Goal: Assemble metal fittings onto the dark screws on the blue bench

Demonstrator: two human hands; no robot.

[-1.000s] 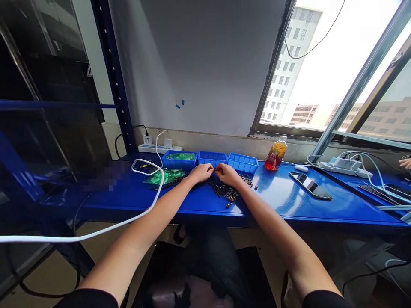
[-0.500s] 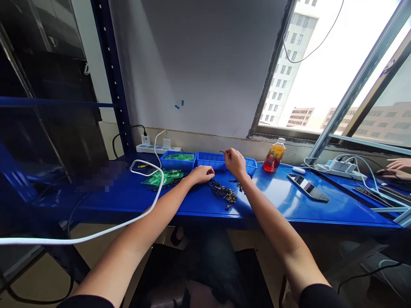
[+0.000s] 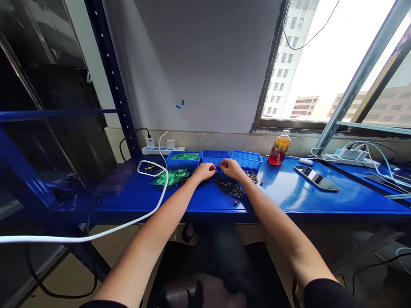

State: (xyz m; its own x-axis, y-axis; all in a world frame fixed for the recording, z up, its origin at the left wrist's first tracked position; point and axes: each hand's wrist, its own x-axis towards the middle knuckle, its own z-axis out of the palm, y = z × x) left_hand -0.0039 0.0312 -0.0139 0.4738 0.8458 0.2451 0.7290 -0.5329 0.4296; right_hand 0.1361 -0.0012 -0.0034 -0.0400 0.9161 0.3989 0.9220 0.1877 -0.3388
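Note:
My left hand [image 3: 204,172] rests low over the blue table, fingertips pinched together. Facing it, a small gap away, is my right hand [image 3: 231,168], its fingers also pinched. Whatever is between either set of fingertips is too small to make out. Just below my hands lie a pile of thin dark screw-like pieces [image 3: 225,187] and a heap of small metal parts [image 3: 238,191]. More small parts [image 3: 252,176] are scattered beside my right wrist. Green plastic bags [image 3: 175,176] lie left of my left hand.
Behind my hands stand a left blue bin [image 3: 183,164] with green bags, a middle blue bin [image 3: 216,154] and a right blue bin [image 3: 246,161]. A drink bottle [image 3: 279,149] and a phone [image 3: 316,178] are to the right. A white cable [image 3: 154,209] loops across the left.
My right hand has come down and left from in front of the bins, towards my left hand. The small thin piece seen in its fingers earlier no longer shows clearly. The view has shifted slightly.

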